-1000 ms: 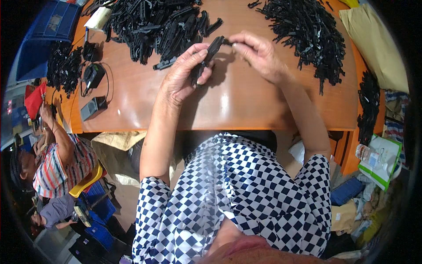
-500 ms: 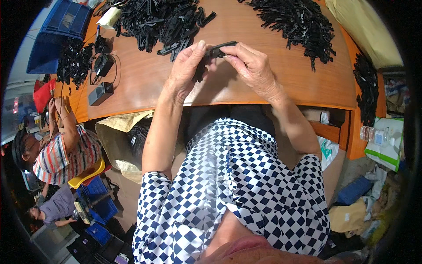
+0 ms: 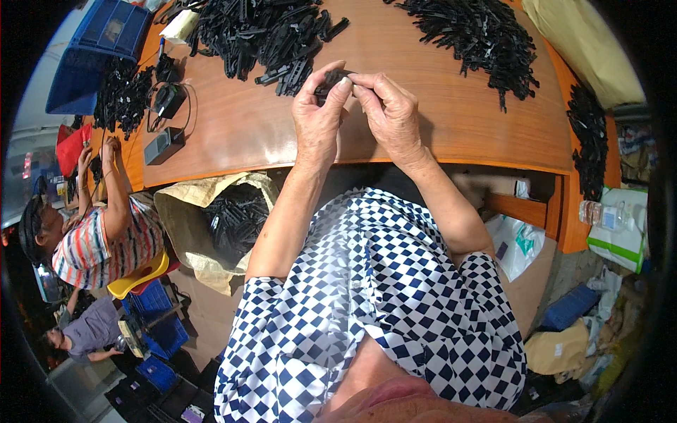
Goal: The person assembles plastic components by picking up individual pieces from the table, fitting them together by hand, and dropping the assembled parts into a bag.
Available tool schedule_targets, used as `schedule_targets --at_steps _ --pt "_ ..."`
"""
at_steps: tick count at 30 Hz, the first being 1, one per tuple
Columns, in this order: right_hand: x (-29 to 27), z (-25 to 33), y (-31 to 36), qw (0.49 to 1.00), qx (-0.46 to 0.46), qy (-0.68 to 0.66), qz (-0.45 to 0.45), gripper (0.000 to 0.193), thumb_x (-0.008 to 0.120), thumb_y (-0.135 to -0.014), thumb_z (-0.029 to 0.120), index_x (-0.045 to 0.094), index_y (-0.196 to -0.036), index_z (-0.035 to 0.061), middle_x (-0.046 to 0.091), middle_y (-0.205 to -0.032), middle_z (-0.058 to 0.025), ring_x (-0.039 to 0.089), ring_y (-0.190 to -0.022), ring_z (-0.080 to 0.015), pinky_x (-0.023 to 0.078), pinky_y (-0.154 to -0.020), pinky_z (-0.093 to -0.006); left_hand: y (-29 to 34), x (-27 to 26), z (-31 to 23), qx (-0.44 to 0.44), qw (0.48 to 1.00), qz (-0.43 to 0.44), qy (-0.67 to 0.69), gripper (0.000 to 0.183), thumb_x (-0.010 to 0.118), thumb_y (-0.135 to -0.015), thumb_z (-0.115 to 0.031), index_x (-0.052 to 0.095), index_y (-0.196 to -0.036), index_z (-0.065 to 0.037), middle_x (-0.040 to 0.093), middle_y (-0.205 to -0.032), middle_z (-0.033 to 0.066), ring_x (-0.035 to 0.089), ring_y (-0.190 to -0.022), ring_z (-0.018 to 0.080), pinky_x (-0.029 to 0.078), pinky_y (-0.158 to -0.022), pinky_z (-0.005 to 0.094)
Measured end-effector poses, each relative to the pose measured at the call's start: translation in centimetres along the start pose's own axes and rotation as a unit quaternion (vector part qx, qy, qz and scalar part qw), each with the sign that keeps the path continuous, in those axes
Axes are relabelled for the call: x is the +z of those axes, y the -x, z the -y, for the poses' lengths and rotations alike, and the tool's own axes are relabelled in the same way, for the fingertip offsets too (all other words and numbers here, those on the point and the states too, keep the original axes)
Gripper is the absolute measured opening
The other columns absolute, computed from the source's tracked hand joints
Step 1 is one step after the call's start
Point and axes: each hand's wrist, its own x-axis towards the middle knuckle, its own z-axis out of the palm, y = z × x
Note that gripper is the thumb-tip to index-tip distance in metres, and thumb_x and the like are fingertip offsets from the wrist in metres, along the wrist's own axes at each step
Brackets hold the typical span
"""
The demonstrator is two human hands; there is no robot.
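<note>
Over the near part of the wooden table, my left hand [image 3: 319, 121] is closed around a dark bundle of black plastic pieces [image 3: 330, 82], mostly hidden by its fingers and thumb. My right hand [image 3: 392, 120] meets it from the right. Its thumb and forefinger pinch at the right end of the same black plastic, touching the left thumb tip. How many pieces are held cannot be made out. Just beyond my hands lies a large heap of slim black plastic pieces [image 3: 247, 35], and a second heap [image 3: 483, 53] lies at the far right.
Another black pile [image 3: 589, 134] lines the right edge of the table [image 3: 451, 134]. At the left are a small black box [image 3: 163, 146], cables and a blue crate [image 3: 106, 28]. Below the edge stands an open sack [image 3: 183, 218] of black pieces. A person in a striped shirt [image 3: 106, 247] works at left.
My left hand has moved right and turned its thumb inward, and my right hand has drawn in beside it. The black piece that stuck out between them is now mostly covered.
</note>
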Motion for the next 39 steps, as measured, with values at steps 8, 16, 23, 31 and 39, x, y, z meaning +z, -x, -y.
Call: schedule_targets --at_steps 8,16,23,31,39 --pt "1.4 0.3 0.7 0.990 0.110 -0.050 0.076 0.013 0.064 -0.085 0.006 0.062 -0.097 0.0008 0.065 -0.081 -0.0114 0.064 -0.067 -0.0207 0.051 -0.060 -0.0301 0.0 -2.6 0.2 -0.031 0.999 -0.036 0.003 0.025 0.067 -0.087 -0.016 0.062 -0.110 -0.006 0.066 -0.098 0.0023 0.057 -0.073 0.0035 0.043 -0.052 0.0148" --pt "2.2 2.4 -0.5 0.964 0.154 -0.033 0.213 0.041 0.076 -0.078 0.024 0.058 -0.105 -0.0005 0.066 -0.085 -0.0154 0.068 -0.073 -0.0225 0.053 -0.060 -0.0324 -0.3 -7.1 -0.5 -0.039 0.990 0.049 0.125 0.028 0.064 -0.088 -0.014 0.059 -0.112 -0.003 0.066 -0.107 0.0093 0.062 -0.081 0.0080 0.051 -0.066 0.0188" --pt "6.6 5.1 1.2 0.925 0.277 -0.090 0.245 0.039 0.066 -0.088 0.016 0.055 -0.123 0.0049 0.066 -0.104 -0.0097 0.065 -0.082 -0.0128 0.054 -0.070 -0.0268 1.2 -11.2 -1.5 0.039 0.997 0.042 -0.052 0.023 0.062 -0.079 -0.002 0.064 -0.102 -0.002 0.064 -0.101 0.0049 0.059 -0.094 0.0126 0.048 -0.085 0.0275" --pt "9.9 7.9 3.6 0.967 0.096 -0.014 0.235 0.016 0.061 -0.089 0.012 0.058 -0.096 -0.0026 0.060 -0.066 -0.0092 0.056 -0.053 -0.0123 0.042 -0.047 -0.0279 5.5 -14.2 -3.2 -0.041 0.970 0.069 0.228 0.023 0.066 -0.086 -0.016 0.059 -0.105 -0.005 0.065 -0.098 0.0055 0.060 -0.094 0.0139 0.049 -0.087 0.0284" --pt "14.2 7.0 5.0 0.903 0.219 -0.161 0.334 0.017 0.060 -0.092 0.016 0.059 -0.088 -0.0006 0.060 -0.067 -0.0025 0.054 -0.057 -0.0080 0.042 -0.049 -0.0225 8.2 -17.0 -4.6 0.013 0.975 -0.002 0.223 0.038 0.064 -0.088 -0.035 0.056 -0.112 -0.005 0.061 -0.111 0.0069 0.058 -0.100 0.0132 0.051 -0.078 0.0250"
